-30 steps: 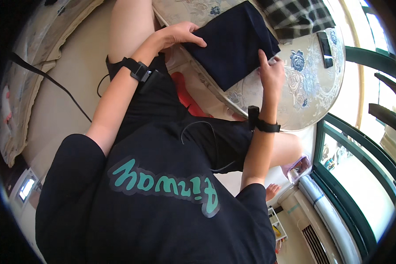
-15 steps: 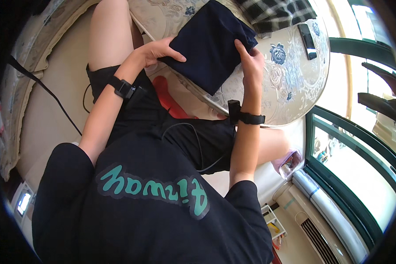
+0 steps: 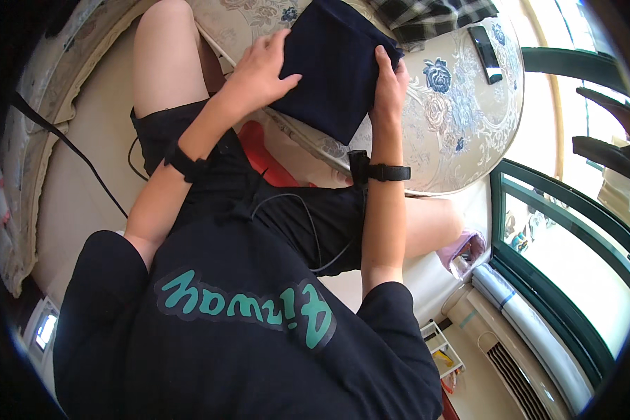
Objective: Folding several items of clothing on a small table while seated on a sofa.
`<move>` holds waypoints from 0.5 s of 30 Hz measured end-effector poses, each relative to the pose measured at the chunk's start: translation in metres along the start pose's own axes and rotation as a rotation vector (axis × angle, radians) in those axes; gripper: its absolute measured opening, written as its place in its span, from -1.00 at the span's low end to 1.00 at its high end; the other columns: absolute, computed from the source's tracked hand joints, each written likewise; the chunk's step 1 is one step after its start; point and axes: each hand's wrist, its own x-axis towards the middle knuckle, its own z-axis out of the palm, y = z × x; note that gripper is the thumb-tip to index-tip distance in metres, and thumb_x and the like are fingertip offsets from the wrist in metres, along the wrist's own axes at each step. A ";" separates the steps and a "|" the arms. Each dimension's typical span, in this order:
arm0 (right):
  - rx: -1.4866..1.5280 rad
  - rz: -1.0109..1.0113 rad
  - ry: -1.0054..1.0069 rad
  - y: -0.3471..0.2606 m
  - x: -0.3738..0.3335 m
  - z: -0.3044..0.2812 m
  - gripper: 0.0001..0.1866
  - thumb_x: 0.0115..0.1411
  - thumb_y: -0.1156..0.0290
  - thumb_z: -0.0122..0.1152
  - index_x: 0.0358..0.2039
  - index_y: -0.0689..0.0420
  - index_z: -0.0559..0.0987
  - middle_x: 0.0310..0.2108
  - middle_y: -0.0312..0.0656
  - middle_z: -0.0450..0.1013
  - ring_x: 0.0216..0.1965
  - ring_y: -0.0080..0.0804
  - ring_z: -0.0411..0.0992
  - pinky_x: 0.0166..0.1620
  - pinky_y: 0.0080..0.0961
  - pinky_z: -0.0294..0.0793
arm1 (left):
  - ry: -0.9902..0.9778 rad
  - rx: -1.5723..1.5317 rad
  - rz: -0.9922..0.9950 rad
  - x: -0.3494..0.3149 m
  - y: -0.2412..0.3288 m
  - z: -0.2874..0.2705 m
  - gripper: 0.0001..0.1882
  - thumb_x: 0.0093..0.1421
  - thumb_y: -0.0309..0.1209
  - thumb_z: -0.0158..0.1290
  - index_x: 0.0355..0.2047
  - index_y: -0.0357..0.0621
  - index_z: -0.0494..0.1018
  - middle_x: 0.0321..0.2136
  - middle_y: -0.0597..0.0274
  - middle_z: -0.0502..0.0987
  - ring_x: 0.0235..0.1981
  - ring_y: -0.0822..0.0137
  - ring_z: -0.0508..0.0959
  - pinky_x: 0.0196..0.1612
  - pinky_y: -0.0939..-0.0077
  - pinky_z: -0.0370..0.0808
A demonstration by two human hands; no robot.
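So we've got a navy folded cloth (image 3: 332, 73) at the near edge of the floral-covered table (image 3: 469, 133), beside a black-and-white plaid cloth (image 3: 437, 19). Our right hand (image 3: 390, 89) pinches its right side, thumb on top; our left hand (image 3: 257, 75) has fingers spread at the left edge — can't tell if they're pressing. We'd pinch lightly and smooth flat-palmed — fewer creases.

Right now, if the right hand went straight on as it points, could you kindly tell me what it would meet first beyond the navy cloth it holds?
Probably the black-and-white checked cloth, lying on the table ahead; how high the right hand stands is hard to judge.
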 end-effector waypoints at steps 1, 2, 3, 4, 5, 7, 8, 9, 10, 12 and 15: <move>0.000 0.000 0.003 -0.002 -0.001 0.000 -0.74 0.18 0.34 0.17 -0.22 0.26 0.46 -0.33 -0.26 0.45 -0.34 -0.59 0.37 -0.22 -0.64 0.37 | 0.064 0.055 0.107 -0.003 0.010 0.002 -0.25 0.07 -0.28 0.15 0.18 -0.25 0.06 0.14 -0.21 0.16 0.16 -0.05 0.22 0.19 0.26 0.17; 0.047 -0.019 -0.030 -0.005 -0.002 0.003 -0.74 0.17 0.35 0.18 -0.21 0.26 0.45 -0.33 -0.26 0.45 -0.34 -0.60 0.38 -0.24 -0.66 0.38 | 0.131 0.112 0.210 -0.005 0.018 0.004 -0.27 0.09 -0.32 0.14 0.19 -0.24 0.05 0.15 -0.24 0.12 0.19 -0.08 0.17 0.19 0.24 0.16; 0.094 -0.037 -0.062 -0.008 -0.004 0.006 -0.73 0.16 0.37 0.19 -0.19 0.25 0.45 -0.32 -0.26 0.45 -0.35 -0.61 0.38 -0.26 -0.68 0.39 | 0.064 0.040 0.197 -0.004 0.022 0.009 -0.30 0.19 -0.24 0.02 0.24 -0.20 -0.01 0.21 -0.21 0.03 0.27 -0.07 0.03 0.25 0.25 0.06; 0.094 -0.035 -0.063 -0.011 -0.006 0.010 -0.73 0.16 0.37 0.19 -0.19 0.25 0.45 -0.32 -0.26 0.45 -0.35 -0.61 0.38 -0.26 -0.68 0.39 | 0.065 0.040 0.195 -0.005 0.026 0.014 -0.30 0.19 -0.24 0.02 0.24 -0.20 -0.01 0.21 -0.21 0.03 0.27 -0.07 0.03 0.25 0.25 0.06; 0.125 -0.044 -0.096 -0.014 -0.009 0.012 -0.72 0.15 0.38 0.21 -0.18 0.25 0.45 -0.31 -0.25 0.46 -0.34 -0.60 0.40 -0.26 -0.69 0.40 | 0.030 -0.030 0.156 -0.006 0.030 0.021 -0.29 0.23 -0.16 -0.06 0.26 -0.19 -0.06 0.24 -0.19 -0.01 0.29 -0.06 -0.02 0.28 0.27 -0.01; 0.156 -0.052 -0.126 -0.020 -0.015 0.018 -0.71 0.14 0.40 0.22 -0.16 0.25 0.44 -0.30 -0.25 0.46 -0.34 -0.59 0.41 -0.26 -0.69 0.41 | -0.028 -0.210 0.129 -0.004 0.039 0.025 -0.22 0.27 0.00 -0.22 0.29 -0.26 -0.20 0.26 -0.25 -0.07 0.32 -0.07 -0.12 0.31 0.29 -0.13; 0.221 -0.070 -0.145 -0.022 -0.018 0.021 -0.72 0.15 0.40 0.18 -0.16 0.24 0.44 -0.28 -0.21 0.47 -0.31 -0.55 0.44 -0.24 -0.66 0.45 | -0.030 -0.210 0.128 -0.002 0.043 0.023 -0.22 0.27 0.00 -0.22 0.29 -0.26 -0.20 0.26 -0.25 -0.07 0.32 -0.07 -0.12 0.31 0.29 -0.13; 0.286 -0.088 -0.164 -0.024 -0.021 0.024 -0.74 0.17 0.41 0.15 -0.16 0.24 0.44 -0.25 -0.18 0.47 -0.29 -0.50 0.47 -0.22 -0.63 0.49 | -0.010 -0.430 0.187 0.000 0.046 0.021 -0.23 0.29 -0.02 -0.23 0.29 -0.29 -0.20 0.27 -0.22 -0.08 0.33 0.00 -0.12 0.32 0.29 -0.15; 0.287 -0.089 -0.163 -0.028 -0.026 0.027 -0.74 0.17 0.41 0.15 -0.16 0.24 0.44 -0.25 -0.18 0.47 -0.29 -0.50 0.47 -0.22 -0.63 0.49 | 0.011 -0.649 0.249 0.002 0.051 0.017 -0.24 0.31 -0.05 -0.25 0.28 -0.33 -0.21 0.28 -0.18 -0.09 0.33 0.08 -0.12 0.32 0.29 -0.17; 0.265 -0.155 -0.235 -0.035 -0.033 0.030 -0.70 0.17 0.41 0.14 -0.10 0.24 0.42 -0.22 -0.17 0.46 -0.23 -0.49 0.46 -0.17 -0.61 0.46 | 0.036 -0.730 0.221 0.002 0.068 0.005 -0.30 0.33 -0.09 -0.28 0.27 -0.35 -0.15 0.26 -0.12 0.00 0.29 0.16 0.06 0.30 0.28 -0.02; 0.188 -0.286 -0.318 -0.045 -0.042 0.037 -0.59 0.15 0.42 0.18 0.00 0.25 0.36 -0.18 -0.17 0.44 -0.22 -0.51 0.43 -0.17 -0.60 0.47 | -0.102 -1.212 0.132 0.006 0.073 -0.002 -0.40 0.36 -0.04 -0.45 0.30 -0.07 -0.08 0.20 0.16 0.18 0.17 0.37 0.27 0.18 0.45 0.28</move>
